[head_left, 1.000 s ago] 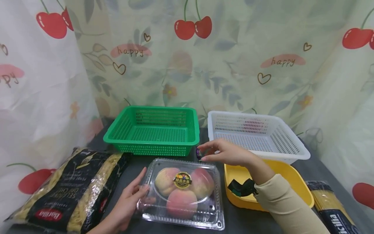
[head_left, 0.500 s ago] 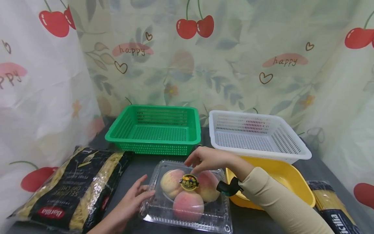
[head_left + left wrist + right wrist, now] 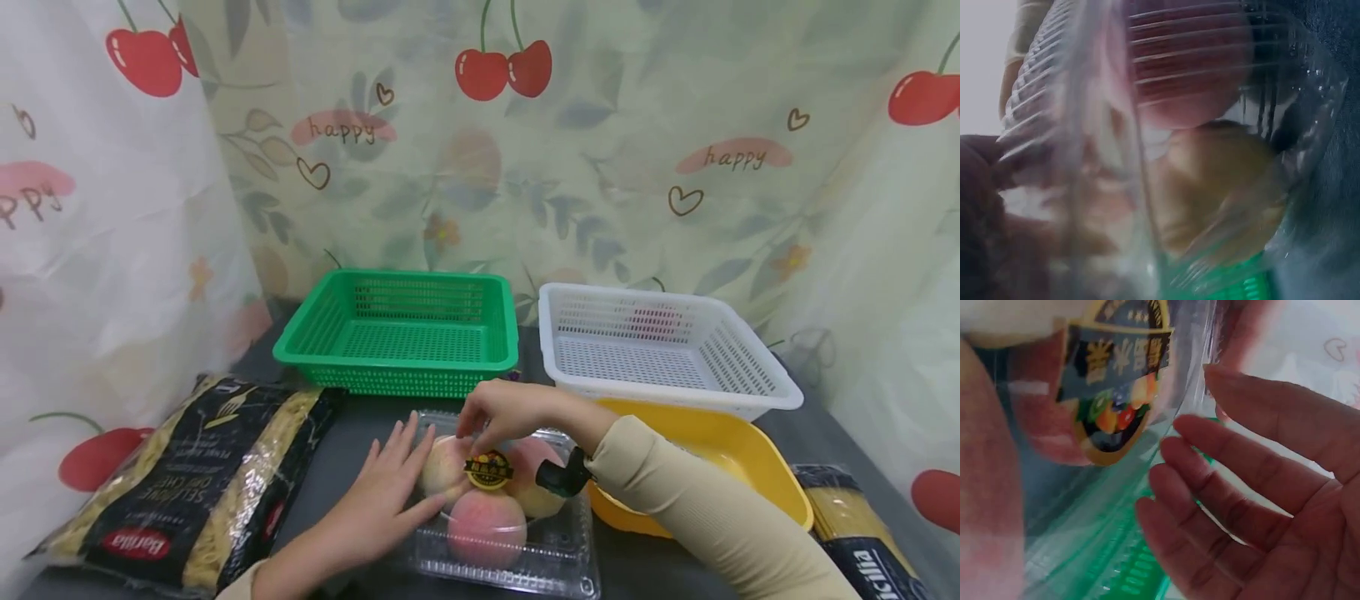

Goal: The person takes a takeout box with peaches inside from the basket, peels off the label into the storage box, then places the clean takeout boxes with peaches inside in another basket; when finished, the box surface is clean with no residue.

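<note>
In the head view, a clear plastic clamshell box (image 3: 555, 550) holds 3 peaches, including a pink peach (image 3: 487, 529) nearest the front. A black and gold label (image 3: 488, 470) sits on its lid. My left hand (image 3: 375, 508) lies with straight, spread fingers across the box's left side. Over the back of the lid hangs my right hand (image 3: 510, 412), its fingers loosely bent. The right wrist view shows that hand's thumb and fingers (image 3: 1229, 500) apart beside the label, gripping nothing. Up close, the left wrist view shows the blurred box wall and peaches (image 3: 1210, 187).
A green basket (image 3: 397, 379) and a white basket (image 3: 675, 387) stand at the back. Right of the box is a yellow basin (image 3: 750, 467), with a spaghetti pack (image 3: 855, 525) beyond it. A large Barilla pasta bag (image 3: 187, 483) lies left.
My right hand has moved left and nearer, from a small dark wrapped item between the baskets to above the lid. My left hand has slid from the box's side onto its left part, fingers spreading.
</note>
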The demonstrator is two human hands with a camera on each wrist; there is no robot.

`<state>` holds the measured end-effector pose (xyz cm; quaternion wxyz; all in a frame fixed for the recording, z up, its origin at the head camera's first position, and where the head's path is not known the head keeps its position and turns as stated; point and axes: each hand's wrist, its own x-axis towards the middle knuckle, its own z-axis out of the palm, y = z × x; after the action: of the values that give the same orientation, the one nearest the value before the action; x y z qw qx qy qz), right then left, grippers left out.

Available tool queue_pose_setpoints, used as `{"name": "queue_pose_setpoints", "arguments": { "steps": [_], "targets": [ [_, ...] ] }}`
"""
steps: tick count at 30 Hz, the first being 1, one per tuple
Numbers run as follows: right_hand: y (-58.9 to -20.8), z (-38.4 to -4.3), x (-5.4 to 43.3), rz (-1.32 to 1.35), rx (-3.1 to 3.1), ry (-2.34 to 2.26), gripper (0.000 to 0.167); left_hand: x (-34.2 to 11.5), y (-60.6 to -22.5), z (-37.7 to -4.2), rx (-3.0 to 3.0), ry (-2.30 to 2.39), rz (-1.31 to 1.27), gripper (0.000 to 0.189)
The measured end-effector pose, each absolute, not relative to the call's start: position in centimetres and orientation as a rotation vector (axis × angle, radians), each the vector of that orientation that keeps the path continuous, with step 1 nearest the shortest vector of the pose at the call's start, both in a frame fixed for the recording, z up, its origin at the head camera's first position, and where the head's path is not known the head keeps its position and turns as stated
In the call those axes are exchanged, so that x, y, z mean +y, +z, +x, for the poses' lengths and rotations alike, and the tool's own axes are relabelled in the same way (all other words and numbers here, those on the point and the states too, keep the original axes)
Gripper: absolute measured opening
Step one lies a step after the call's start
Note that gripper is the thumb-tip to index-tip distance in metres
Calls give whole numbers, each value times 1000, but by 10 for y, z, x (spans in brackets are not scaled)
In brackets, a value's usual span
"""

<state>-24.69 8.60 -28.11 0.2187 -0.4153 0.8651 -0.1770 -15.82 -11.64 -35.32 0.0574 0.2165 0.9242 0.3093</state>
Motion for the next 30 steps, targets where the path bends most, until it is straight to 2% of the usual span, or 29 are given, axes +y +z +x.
{"name": "queue_pose_setpoints", "arguments": {
  "steps": [7, 11, 20, 25, 30],
  "targets": [
    [-296, -257, 92, -1146, 2383, -623, 7, -107, -363, -166, 2781, 1128, 692, 52],
    [-304, -260, 92, -1166, 2386, -697, 5, -107, -367, -166, 2768, 1191, 663, 51],
    [-331, -257, 99, -1159, 2410, -992, 13, -113, -369, -163, 2785, 1232, 641, 49],
    [-336, -251, 103, -1325, 2336, -1014, 14, -113, -369, -164, 2790, 1214, 633, 48],
    [-336, -249, 104, -1290, 2279, -1022, 12, -112, -368, -164, 2781, 1219, 642, 49]
  ]
}}
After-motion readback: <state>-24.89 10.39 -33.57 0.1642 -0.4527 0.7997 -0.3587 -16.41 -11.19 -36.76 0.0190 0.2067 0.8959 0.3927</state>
